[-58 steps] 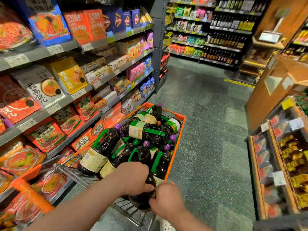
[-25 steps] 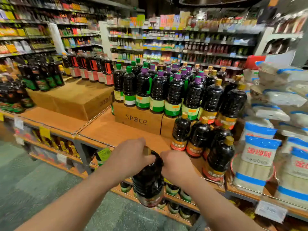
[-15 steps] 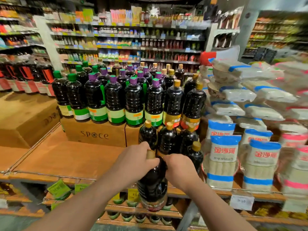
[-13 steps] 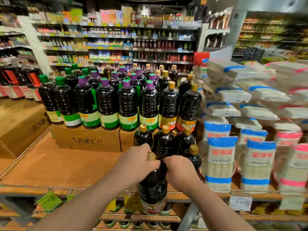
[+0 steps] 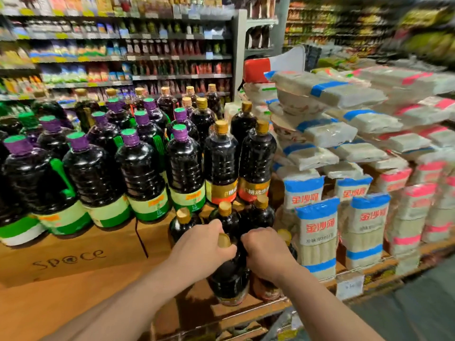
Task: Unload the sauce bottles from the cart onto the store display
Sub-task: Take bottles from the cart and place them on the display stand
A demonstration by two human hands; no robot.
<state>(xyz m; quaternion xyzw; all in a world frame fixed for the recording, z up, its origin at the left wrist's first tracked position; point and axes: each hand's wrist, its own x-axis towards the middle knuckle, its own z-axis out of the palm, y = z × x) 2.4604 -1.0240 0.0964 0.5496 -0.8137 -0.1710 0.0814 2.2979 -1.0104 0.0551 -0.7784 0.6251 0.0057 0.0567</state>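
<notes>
Lowered since the earlier frame: sauce bottle (image 5: 230, 279), base now at display shelf (image 5: 73, 291), 6 o'clock of gold-capped row (image 5: 225, 210).
Full, likely heavy, slick; left hand (image 5: 202, 244) and right hand (image 5: 267, 249) clamp its neck; support from the shoulder.

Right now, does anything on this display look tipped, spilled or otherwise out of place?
Nothing stands out. The sauce bottles on the cardboard box stand upright, no spill shows, and the noodle packs are stacked. The left hand and right hand hold one bottle upright at the wooden shelf.
</notes>
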